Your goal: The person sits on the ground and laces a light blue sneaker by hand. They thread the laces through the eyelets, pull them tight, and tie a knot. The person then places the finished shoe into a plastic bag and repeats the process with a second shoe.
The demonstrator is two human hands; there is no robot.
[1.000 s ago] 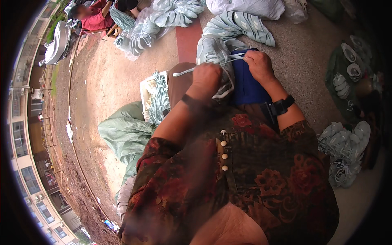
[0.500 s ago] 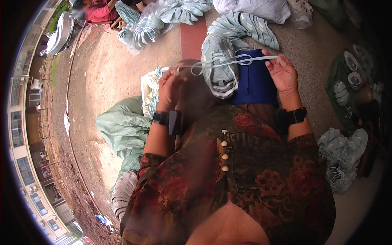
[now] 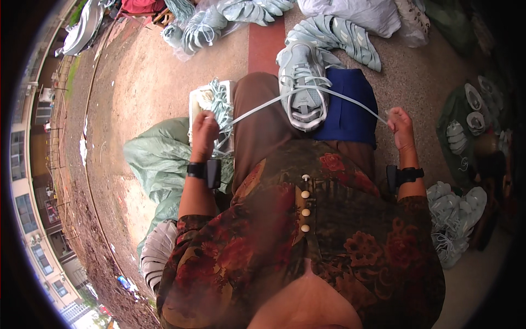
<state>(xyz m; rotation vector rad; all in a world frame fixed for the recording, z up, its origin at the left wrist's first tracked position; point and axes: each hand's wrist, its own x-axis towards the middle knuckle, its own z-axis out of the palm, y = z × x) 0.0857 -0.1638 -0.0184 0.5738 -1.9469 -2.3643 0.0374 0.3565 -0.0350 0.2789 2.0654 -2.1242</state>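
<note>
A pale grey-blue sneaker (image 3: pixel 304 101) lies across my lap, its toe toward the far side, beside a dark blue cloth pad (image 3: pixel 350 112) on my right thigh. One long light shoelace (image 3: pixel 263 103) comes out from the top of the shoe to both sides. My left hand (image 3: pixel 205 129) is closed on the left end, out past my left knee. Over on the right, my right hand (image 3: pixel 401 122) pinches the other end between closed fingers. The two lengths are drawn out and cross over the laced part of the shoe.
A white tray with bundled laces (image 3: pixel 219 101) stands by my left leg, next to a green sack (image 3: pixel 159 151). Rows of shoe uppers (image 3: pixel 334 35) lie on the ground ahead. More shoes (image 3: pixel 457 211) are piled at my right.
My hands have moved apart and back toward me. The loops seen in the lace are gone, and its two ends now stretch out from the shoe.
</note>
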